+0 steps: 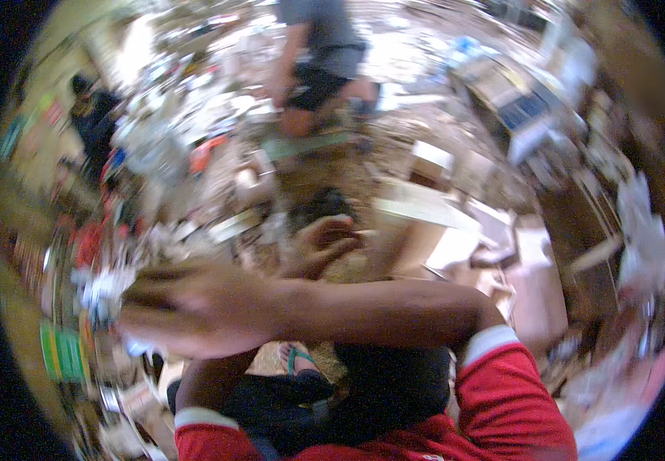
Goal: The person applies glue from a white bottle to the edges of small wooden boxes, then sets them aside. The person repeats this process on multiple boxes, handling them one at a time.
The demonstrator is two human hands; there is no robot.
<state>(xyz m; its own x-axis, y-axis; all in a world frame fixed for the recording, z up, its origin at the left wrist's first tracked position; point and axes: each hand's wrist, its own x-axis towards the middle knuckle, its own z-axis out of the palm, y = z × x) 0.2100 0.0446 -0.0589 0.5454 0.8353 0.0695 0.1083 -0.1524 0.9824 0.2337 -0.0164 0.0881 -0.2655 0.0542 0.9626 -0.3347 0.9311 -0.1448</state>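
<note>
My forearms cross in front of me, both coming out of red sleeves with pale cuffs. My right hand is stretched over to the left and smeared by motion. Its fingers point down and away, so whether they hold anything does not show. A whitish-blue plastic piece appears just beyond it, and I cannot tell if they touch. Behind the right forearm, my left hand reaches toward the middle, palm partly up. Its fingers are loosely bent and apart, with nothing seen in them. Open cardboard boxes lie to its right.
A person in a grey shirt is ahead, and a darkly dressed person is at the far left. Scattered paper and plastic cover the ground. A large carton stands at the right, near a white plastic bag. My sandalled foot is below.
</note>
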